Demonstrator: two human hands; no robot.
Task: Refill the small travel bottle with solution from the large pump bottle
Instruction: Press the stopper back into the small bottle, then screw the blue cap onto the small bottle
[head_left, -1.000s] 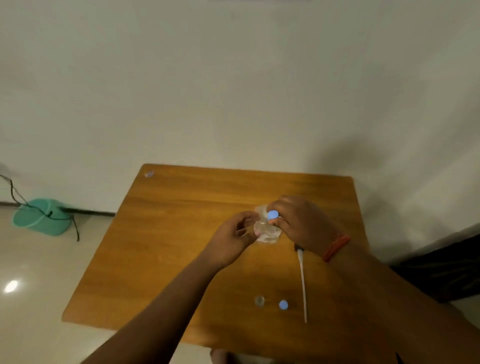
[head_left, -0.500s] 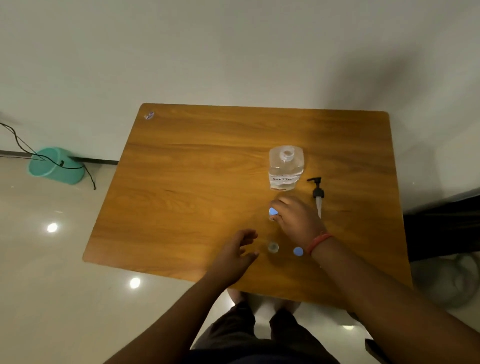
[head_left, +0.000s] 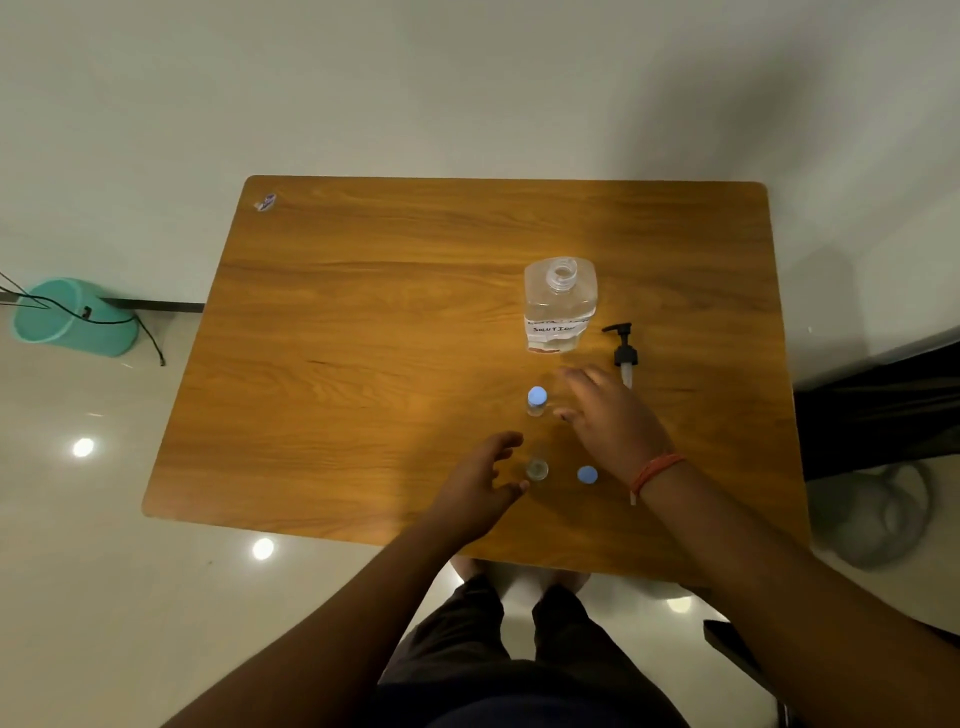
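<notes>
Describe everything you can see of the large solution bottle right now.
The large bottle is clear plastic, squarish, standing upright on the wooden table. Its threaded neck is open; the black pump lies on the table to its right. A white label reads "SOLUTION". Neither hand touches it; the right hand is nearer.

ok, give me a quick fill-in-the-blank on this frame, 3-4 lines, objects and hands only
1. The large bottle stands on the wooden table with its neck ____.
2. The black pump head lies on the table to the ____ of the large bottle.
3. The small bottle near the right hand wears a ____ cap.
4. The loose blue cap lies beside the uncapped small bottle; the left hand holds ____.

Missing words: open; right; blue; nothing
</notes>
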